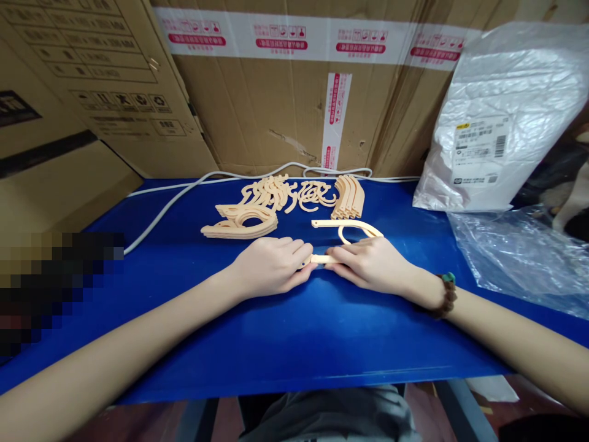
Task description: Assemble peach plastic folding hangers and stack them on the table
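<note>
My left hand (pixel 275 264) and my right hand (pixel 368 263) meet over the middle of the blue table, fingers pinched. Between them they grip a slim beige plastic hanger part (pixel 324 259); its ends are hidden by my fingers. Just behind my right hand lies a beige hanger arm (pixel 338 224), with a curved strip beneath it. Farther back are a stack of flat hanger pieces with round openings (pixel 242 224), a heap of wavy pieces (pixel 269 191), several C-shaped hooks (pixel 310 195) and a neat bundle of curved arms (pixel 350 195).
Cardboard boxes (pixel 276 98) wall off the back and left. A white cable (pixel 170 209) runs along the table's rear and left. At the right stand a white shipping bag (pixel 501 123) and clear plastic film (pixel 519 258). The blue table's (pixel 294 350) front edge is close to me.
</note>
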Available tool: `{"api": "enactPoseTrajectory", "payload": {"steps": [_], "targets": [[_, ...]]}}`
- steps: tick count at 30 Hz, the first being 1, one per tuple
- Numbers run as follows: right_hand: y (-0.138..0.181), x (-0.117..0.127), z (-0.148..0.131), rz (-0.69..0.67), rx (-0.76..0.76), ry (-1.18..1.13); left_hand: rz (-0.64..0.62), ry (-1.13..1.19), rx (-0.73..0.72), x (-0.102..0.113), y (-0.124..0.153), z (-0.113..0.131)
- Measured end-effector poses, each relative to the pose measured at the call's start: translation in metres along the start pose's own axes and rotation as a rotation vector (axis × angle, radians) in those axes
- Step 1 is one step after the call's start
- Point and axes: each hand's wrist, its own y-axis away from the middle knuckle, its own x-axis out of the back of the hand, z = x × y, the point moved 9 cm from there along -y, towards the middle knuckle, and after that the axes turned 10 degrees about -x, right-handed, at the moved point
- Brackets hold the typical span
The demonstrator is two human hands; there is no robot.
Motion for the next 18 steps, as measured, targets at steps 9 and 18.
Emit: {"api": "enactPoseTrajectory", "payload": {"steps": [9, 18], "targets": [[0.006, 0.033, -0.003, 0.331, 0.084, 0.103, 0.075, -0.009, 0.084, 0.007, 0.005, -0.01], [0.008, 0.057, 0.024, 0.528, -0.147, 0.099, 0.143, -0.076, 0.116, 0.019, 0.008, -0.013]]}}
